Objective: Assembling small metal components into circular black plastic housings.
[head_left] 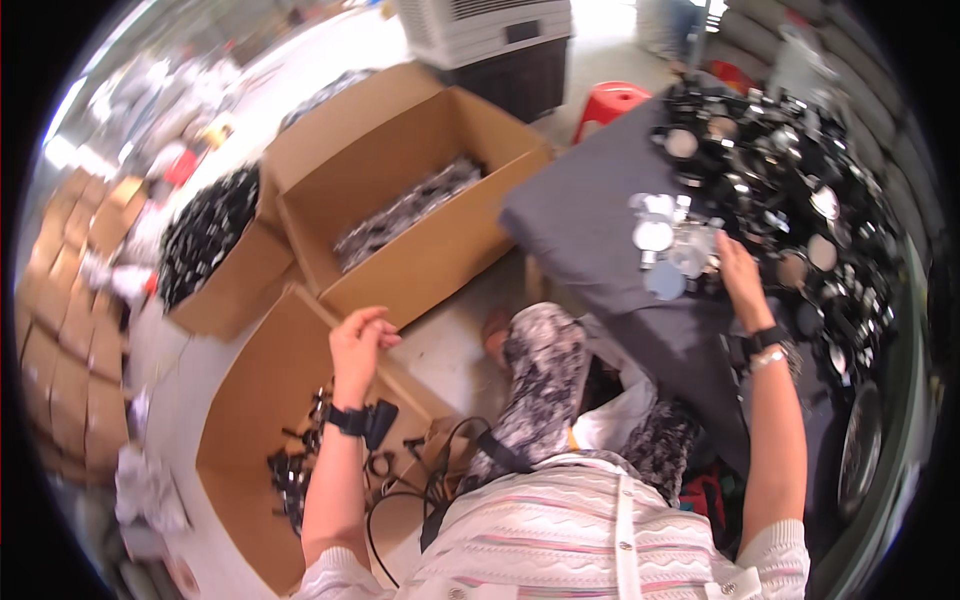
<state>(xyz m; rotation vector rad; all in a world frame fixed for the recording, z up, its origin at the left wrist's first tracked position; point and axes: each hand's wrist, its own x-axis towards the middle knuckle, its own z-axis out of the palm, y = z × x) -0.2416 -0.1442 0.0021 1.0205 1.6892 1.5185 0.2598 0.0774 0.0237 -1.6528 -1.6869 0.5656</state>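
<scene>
My right hand [738, 275] is over the grey cloth-covered table [575, 190], its fingers stretched out and lying against a small group of shiny round pieces [655, 236], some silver and some clear. To the right of that hand spreads a large heap of black and silver round pieces [775, 185]. My left hand [360, 340] hangs in the air above the edge of an open cardboard box [240, 430]. Its fingers are curled in, and whatever they hold, if anything, is hidden. Dark small parts [290, 480] lie inside that box, below my left forearm.
Ahead stands a larger open carton [410, 235] with wrapped silvery goods inside. Beside it, another box [235, 295] is filled with black pieces. A red stool [612, 100] and a white-and-black air cooler [490, 40] stand beyond. Stacked cartons [75, 330] line the far left. Black cables [430, 480] hang near my lap.
</scene>
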